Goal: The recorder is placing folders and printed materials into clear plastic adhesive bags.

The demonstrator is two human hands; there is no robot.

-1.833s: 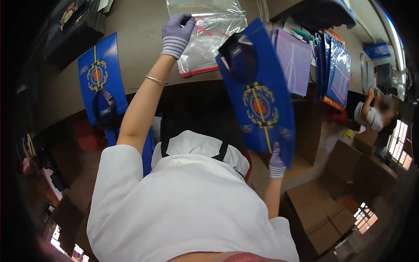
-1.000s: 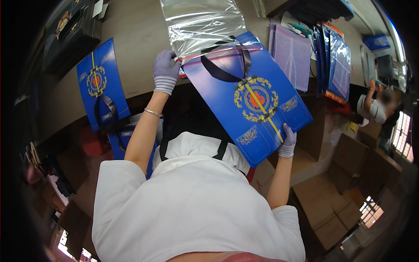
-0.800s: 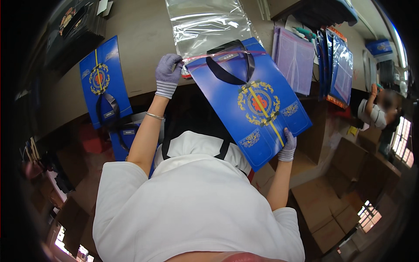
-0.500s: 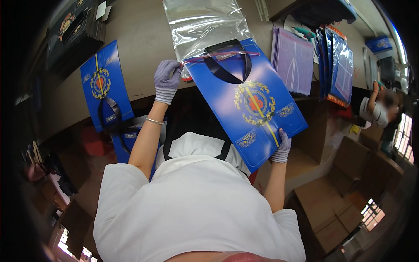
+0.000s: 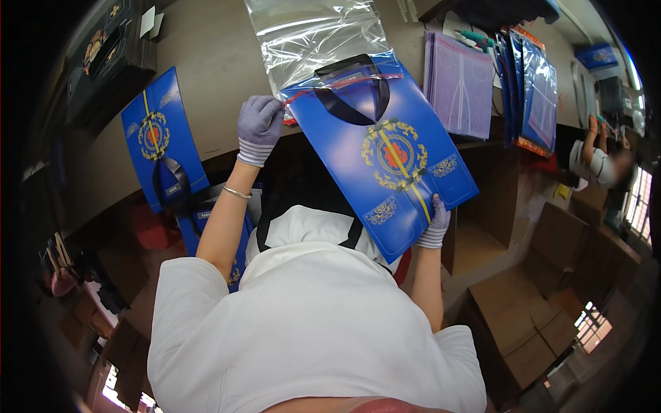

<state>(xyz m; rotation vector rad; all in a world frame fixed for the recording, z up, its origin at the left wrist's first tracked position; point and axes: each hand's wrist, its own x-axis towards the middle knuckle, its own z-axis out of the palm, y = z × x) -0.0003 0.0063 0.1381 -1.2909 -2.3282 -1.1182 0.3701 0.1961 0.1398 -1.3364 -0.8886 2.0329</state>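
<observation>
A flat blue gift bag [image 5: 366, 165], with a yellow stripe, a round red-and-gold emblem and a black ribbon handle [image 5: 337, 109], lies tilted before me. Its handle end is partly inside a clear plastic bag [image 5: 303, 38], whose mouth has a red strip. My left hand [image 5: 259, 126], in a grey-purple knit glove, pinches the left corner of that mouth. At the gift bag's near end, my gloved right hand [image 5: 436, 224] grips the lower right edge, thumb on top and the other fingers hidden beneath.
Another blue gift bag [image 5: 148, 124] overhangs the table edge at left, above more blue bags [image 5: 200, 215]. Black boxes [image 5: 110, 58] stand far left. Purple printed sleeves [image 5: 458, 89] and wrapped blue packs [image 5: 533, 93] sit at right. Cardboard boxes [image 5: 516, 316] and another person [image 5: 592, 158] are farther right.
The gift bag, the plastic bag's mouth and both hands have shifted slightly left and away in the picture. Both hands keep their hold; the handle end remains partly under the plastic.
</observation>
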